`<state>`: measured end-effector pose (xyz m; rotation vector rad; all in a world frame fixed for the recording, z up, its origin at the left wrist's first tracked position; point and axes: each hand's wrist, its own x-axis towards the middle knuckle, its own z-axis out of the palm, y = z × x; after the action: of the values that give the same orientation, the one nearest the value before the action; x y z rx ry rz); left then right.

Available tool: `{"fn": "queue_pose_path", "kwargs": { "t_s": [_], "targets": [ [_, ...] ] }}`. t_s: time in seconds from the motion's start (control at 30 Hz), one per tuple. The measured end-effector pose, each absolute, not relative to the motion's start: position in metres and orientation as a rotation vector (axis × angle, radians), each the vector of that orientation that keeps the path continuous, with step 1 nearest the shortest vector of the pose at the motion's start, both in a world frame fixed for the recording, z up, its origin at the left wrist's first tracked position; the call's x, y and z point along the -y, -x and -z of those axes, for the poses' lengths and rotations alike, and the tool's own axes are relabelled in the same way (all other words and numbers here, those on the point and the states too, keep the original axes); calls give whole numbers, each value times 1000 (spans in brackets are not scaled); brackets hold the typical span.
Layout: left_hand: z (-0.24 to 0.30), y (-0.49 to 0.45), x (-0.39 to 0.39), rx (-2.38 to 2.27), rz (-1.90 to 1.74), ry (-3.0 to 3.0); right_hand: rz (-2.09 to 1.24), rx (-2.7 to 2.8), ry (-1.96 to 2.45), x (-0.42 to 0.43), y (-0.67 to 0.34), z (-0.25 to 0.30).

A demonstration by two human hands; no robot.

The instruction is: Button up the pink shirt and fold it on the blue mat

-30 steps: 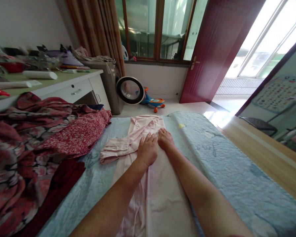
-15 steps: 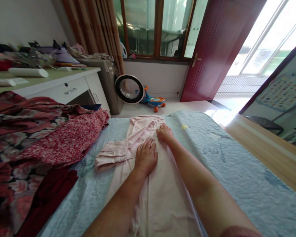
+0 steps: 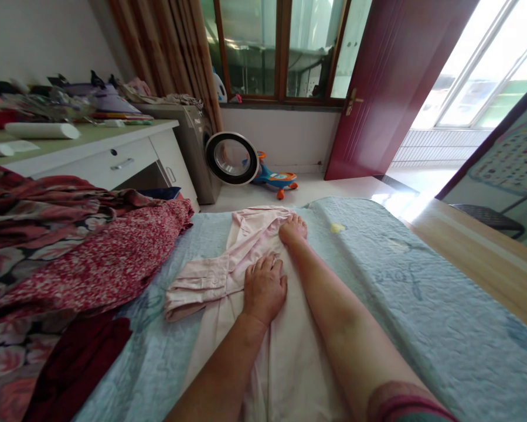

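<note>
A pale pink long-sleeved shirt (image 3: pixel 289 340) lies spread on the bed, its body stretching toward me. One sleeve (image 3: pixel 201 281) is folded across to the left, with its cuff on the blue bedcover. My left hand (image 3: pixel 264 287) rests on the middle of the shirt, palm down, fingers slightly bent and apart. Farther forward, my right hand (image 3: pixel 293 230) presses on the shirt's upper right edge, its fingers side by side on the cloth. The underside of both hands is hidden.
A heap of red patterned clothes (image 3: pixel 114 258) covers the bed's left side, with a dark red garment (image 3: pixel 78 363) before it. The blue quilted bedcover (image 3: pixel 377 269) extends right. Beyond stand a washing machine with its round door (image 3: pixel 232 158) open, a blue ride-on toy (image 3: pixel 274 177) and a desk (image 3: pixel 91 152).
My left hand has shifted slightly right, its fingers more bent. My right hand has moved a little forward along the shirt's edge, its fingers now pointing ahead. The view has turned slightly.
</note>
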<state>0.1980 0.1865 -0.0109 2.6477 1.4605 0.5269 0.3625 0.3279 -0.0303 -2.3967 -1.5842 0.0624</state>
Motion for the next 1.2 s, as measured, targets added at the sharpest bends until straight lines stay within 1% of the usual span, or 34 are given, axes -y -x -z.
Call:
{"fn": "queue_pose_path", "kwargs": {
  "t_s": [0.4,0.63,0.8,0.93,1.1,1.2],
  "targets": [
    [13,-197,-186,-1453,-524,-2622,-138,1564,2388,-332,-368,31],
    [13,-196,-187,-1448,-524,-2633,-2,1656,2245,-325,-372,30],
    [16,-195,-187,-1445,-524,-2637,-56,1756,2190,-327,-373,32],
    [18,-193,-186,-1414,-522,-2632,-82,1756,2233,-331,-370,36],
    [2,-180,-194,-1324,-574,-2614,-128,1746,2270,-332,-370,37],
    [-19,-160,-206,-1410,-665,-2593,-133,1739,2249,-331,-371,36]
  ]
}}
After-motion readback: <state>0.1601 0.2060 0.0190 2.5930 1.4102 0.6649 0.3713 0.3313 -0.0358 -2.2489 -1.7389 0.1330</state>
